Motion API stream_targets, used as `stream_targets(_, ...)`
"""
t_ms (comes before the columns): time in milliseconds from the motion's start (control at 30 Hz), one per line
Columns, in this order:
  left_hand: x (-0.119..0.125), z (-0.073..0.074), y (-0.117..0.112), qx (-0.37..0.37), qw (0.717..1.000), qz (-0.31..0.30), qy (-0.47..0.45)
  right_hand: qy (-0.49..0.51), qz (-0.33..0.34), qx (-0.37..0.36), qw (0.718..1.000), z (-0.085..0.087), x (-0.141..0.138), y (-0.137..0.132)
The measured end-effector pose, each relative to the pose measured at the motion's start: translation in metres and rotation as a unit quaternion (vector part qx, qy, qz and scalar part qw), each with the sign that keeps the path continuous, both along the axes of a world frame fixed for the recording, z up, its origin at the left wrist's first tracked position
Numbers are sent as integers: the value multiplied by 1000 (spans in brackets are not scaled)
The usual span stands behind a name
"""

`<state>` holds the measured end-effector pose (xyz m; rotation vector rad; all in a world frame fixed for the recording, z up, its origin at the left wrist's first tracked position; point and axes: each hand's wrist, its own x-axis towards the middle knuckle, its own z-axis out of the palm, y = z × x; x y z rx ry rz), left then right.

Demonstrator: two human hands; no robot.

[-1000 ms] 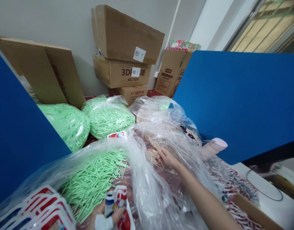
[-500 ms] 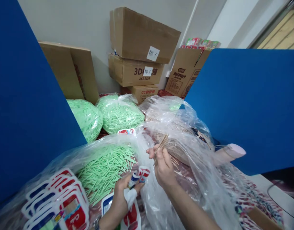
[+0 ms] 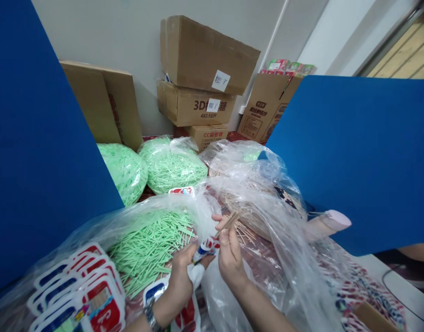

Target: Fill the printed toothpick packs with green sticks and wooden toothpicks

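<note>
Two bare hands close together in the head view. Right hand [image 3: 231, 263], grip clamped on a small, tilted bundle of tan sticks [image 3: 228, 224], lower ends right by a bent red, white and blue packet [image 3: 207, 247]; whether touching or inside, impossible to tell. Left hand [image 3: 180, 273], grip closed around that packet. Just left, a pile of green sticks [image 3: 148, 251] edged by clear plastic [image 3: 200, 203]; nearer, overlapping printed packets [image 3: 104, 306]. Beyond the right hand, loose tan sticks [image 3: 246, 234]; farther back, stacked cardboard boxes [image 3: 189, 107].
</note>
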<state>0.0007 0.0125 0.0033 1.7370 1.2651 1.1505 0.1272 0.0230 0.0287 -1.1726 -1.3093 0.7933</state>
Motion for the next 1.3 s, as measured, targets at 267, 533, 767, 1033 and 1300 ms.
stream_targets(267,1,0,15,102,990,-74,61,-100,45,11,994,-2,34,-5)
stream_targets(533,16,11,25,86,989,-111,41,-80,41,21,996,13,58,-1)
stream_targets(767,12,5,26,-42,994,-88,-49,-287,89,79,950,17,58,8)
stream_targets(1033,-45,-7,-5,-137,984,-36,-105,-322,233,36,917,24,30,12)
stream_targets(1300,-76,4,-26,-60,993,-92,42,-373,310,137,863,4,-22,6)
